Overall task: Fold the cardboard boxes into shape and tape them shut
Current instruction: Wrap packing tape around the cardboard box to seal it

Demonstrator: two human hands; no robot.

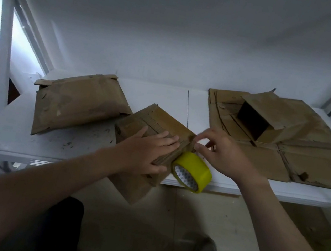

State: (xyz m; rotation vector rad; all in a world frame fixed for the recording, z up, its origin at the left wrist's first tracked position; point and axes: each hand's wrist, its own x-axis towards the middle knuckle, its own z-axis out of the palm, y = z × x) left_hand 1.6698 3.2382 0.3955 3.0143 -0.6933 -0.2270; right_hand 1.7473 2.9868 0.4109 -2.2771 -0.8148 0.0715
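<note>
The box [167,123] lies flat-ish in the middle of the tabletop [15,139], turned at an angle, w/ its near part sticking out over the front edge, above the floor [144,220]. The left hand [149,151] is laid on top of it, fingers mostly straight, pressing it down. The right hand [223,154] has thumb & forefinger curled in a pinch at the box's right corner. If a tape end is between them, I cannot tell; it is too small and blurred.

The tape roll [194,169] is yellow. It touches the box's right side and sits right at the tabletop's front edge.

Risks, as I judge them:
- The roll stands on its round side at the edge, so a pull or a nudge from the box prob. sends it to the floor.
- The box overhangs. If the left hand lifts, it can tip or slide off.
- The cardboard looks worn & soft, so the corner may crush or tear under the pinch, and tape then sticks badly or crooked.
- One-hand pressing can let the flaps spring open before they are taped.

Further out, another box [78,102] lies at left, just beside the one in work. At right, apart, is a cardboard stack [311,167] w/ a half-open carton [275,119] on it.
</note>
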